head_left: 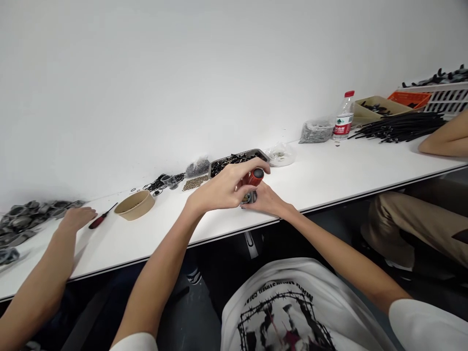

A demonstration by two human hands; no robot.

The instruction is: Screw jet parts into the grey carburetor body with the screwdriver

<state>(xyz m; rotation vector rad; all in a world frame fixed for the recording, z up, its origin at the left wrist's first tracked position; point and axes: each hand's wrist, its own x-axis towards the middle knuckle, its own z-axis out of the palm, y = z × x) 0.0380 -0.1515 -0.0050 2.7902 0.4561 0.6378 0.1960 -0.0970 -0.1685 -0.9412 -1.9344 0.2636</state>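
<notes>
My left hand (224,187) is wrapped round the red handle of a screwdriver (257,175), whose dark end cap points up toward me. Its shaft and tip are hidden by my fingers. Just below it, my right hand (269,200) rests low over the table and grips a small grey part (252,197), mostly covered by the fingers. Behind my hands is a metal tray (260,152) heaped with small black pieces. A clear plastic bag (281,155) lies to the right of that tray.
The white table (347,170) runs along the wall. Leftward are a paper bowl (135,205), another screwdriver (103,216), brass-coloured bits (195,183), black rings (157,183) and grey fittings (25,217) by a co-worker's hand (77,218). Rightward stand a bottle (343,117), black rods (402,126) and another person's arm (448,136).
</notes>
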